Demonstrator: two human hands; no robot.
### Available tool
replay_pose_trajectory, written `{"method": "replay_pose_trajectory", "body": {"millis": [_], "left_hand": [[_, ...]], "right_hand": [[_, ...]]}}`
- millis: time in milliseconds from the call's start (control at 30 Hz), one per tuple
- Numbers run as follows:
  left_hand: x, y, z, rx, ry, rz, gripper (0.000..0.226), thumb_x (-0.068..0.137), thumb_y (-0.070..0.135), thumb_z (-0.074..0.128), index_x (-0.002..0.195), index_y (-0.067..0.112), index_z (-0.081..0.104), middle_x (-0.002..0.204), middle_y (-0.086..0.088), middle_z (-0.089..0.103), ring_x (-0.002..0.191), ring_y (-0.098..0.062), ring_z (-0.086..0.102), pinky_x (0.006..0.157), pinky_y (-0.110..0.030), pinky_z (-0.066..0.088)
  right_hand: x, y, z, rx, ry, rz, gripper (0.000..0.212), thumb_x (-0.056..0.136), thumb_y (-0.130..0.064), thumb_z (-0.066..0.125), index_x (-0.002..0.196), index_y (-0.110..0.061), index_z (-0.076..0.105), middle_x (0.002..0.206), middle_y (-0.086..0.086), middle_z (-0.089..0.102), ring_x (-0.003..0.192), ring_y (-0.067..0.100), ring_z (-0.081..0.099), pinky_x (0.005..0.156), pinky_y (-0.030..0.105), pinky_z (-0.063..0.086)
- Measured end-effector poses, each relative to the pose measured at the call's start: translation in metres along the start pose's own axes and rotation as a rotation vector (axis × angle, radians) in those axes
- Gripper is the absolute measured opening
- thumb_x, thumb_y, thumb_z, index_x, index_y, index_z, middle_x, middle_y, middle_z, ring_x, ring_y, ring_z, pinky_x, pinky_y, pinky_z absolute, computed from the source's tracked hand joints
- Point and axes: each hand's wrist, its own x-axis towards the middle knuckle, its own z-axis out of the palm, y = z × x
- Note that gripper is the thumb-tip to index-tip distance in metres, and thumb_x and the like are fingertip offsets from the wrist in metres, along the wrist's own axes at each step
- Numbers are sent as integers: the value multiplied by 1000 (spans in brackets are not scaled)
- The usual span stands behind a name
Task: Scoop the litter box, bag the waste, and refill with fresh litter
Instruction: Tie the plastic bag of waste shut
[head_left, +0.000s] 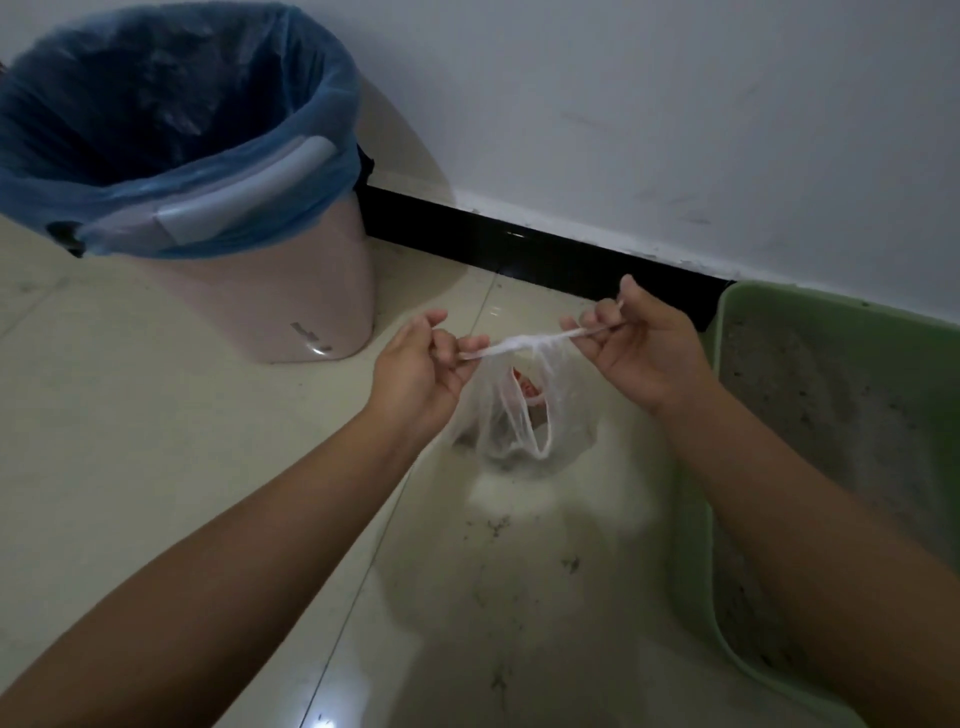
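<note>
Your left hand (415, 364) and right hand (641, 345) are each pinching one end of the twisted top of a thin clear plastic bag (524, 410), stretching it taut between them at frame centre. The bag is hanging above the tiled floor (156, 441). The green litter box (810, 395) is sitting at right; the blue-lined pink bin (218, 218) is standing upper left.

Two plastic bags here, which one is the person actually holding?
The small clear bag, its handles stretched between the left hand and right hand, each with a pinching grip. The blue bag just lines the pink bin, untouched.
</note>
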Motion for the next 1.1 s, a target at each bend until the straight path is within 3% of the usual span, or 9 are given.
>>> {"method": "replay_pose_trajectory", "body": {"millis": [100,233,300,567,700,767,867,967,1100], "left_hand": [[3,4,3,170,-93,33,28,101,10,26,78,14,40,34,7,28,27,-4,26,33,-11,30],[5,0,-29,1440,-305,499,14,101,13,29,92,14,40,56,4,40,46,-8,38,43,-16,28],[4,-1,-53,1838,-414,437,10,101,17,28,100,13,38,65,-3,43,59,-21,40,52,-27,26],[17,-4,-81,2360,-448,383,26,100,22,29,120,7,36,69,-1,42,70,-22,41,60,-27,25],[22,-13,-86,2415,-571,742,35,87,32,40,73,9,62,49,-3,55,42,-23,55,40,-22,28],[26,-23,-93,2357,-476,844,46,85,38,37,60,12,66,50,-2,61,44,-18,58,38,-18,37],[22,-38,-86,2105,-328,520,63,96,47,24,98,1,68,97,-16,67,97,-29,61,81,-29,44],[18,-48,-65,1537,-71,-48,58,101,40,23,120,-3,58,125,-21,56,119,-31,50,95,-28,36],[20,-59,-47,1213,149,-124,42,101,22,33,127,-6,50,133,-21,50,123,-33,47,99,-31,37]], "right_hand": [[0,2,5,-82,42,26,53,93,-16,40,40,-19,38,31,-8,30,28,5,30,38,11,38],[-2,8,-13,-947,186,-62,49,94,-12,49,53,-17,24,36,-5,30,28,4,26,42,16,28],[-4,7,-29,-1415,266,-117,52,90,-14,56,51,-16,23,46,2,29,41,15,35,56,25,31],[-12,19,-50,-1945,99,-40,41,89,-30,58,61,-13,34,67,4,44,76,25,49,64,24,25],[-17,23,-45,-2201,-147,246,50,83,-43,62,122,-16,48,116,7,56,105,25,56,85,31,45],[-23,28,-45,-2399,-259,258,39,91,-37,51,123,-16,54,122,7,59,110,25,55,89,29,44],[-30,33,-46,-2450,-303,209,31,96,-29,41,112,-11,61,116,10,63,110,25,54,87,27,43],[-32,32,-46,-2464,-309,197,30,97,-25,38,107,-9,61,112,12,64,108,25,51,88,30,42],[-31,25,-42,-2487,-305,170,27,97,-26,39,106,-12,60,114,10,62,113,25,48,94,32,37]]}}
